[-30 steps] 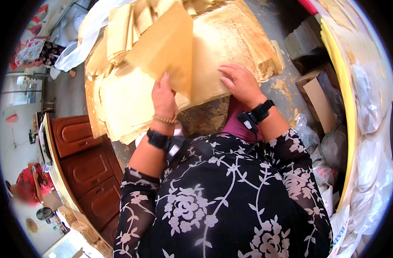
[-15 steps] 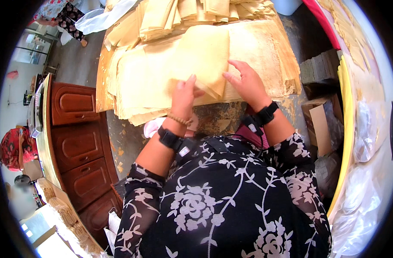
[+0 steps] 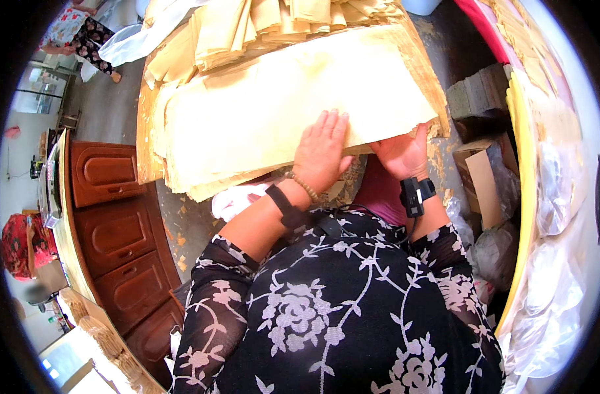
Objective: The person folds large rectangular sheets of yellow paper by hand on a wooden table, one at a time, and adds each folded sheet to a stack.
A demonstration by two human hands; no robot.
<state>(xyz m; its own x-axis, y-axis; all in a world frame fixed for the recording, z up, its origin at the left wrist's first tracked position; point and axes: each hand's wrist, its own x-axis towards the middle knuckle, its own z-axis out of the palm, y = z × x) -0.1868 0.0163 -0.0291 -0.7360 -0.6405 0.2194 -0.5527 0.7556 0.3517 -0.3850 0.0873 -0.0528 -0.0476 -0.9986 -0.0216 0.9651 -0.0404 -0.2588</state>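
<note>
A wide, thin pale-yellow sheet [image 3: 247,108], which looks like tofu skin, lies spread over a stack of similar sheets [image 3: 161,131] on the table. My left hand [image 3: 323,151] rests flat on its near edge, fingers stretched out and together, the thumb apart. At the near right edge, my right hand [image 3: 405,156] is turned palm up. Its fingers go under the sheet and are partly hidden, while the thumb sits at the sheet's corner, so the edge is held there.
Folded yellow sheets [image 3: 224,33] are heaped at the table's far side. Brown wooden cabinets [image 3: 109,174] stand at left. On the right are a grey stack [image 3: 477,95], an open cardboard box [image 3: 484,187] and clear plastic bags [image 3: 546,295]. Another person [image 3: 93,43] stands at far left.
The folded sheet between my hands now lies opened out flat over the stack. My left hand has moved right and flattened on it; my right hand has shifted right and down to its edge.
</note>
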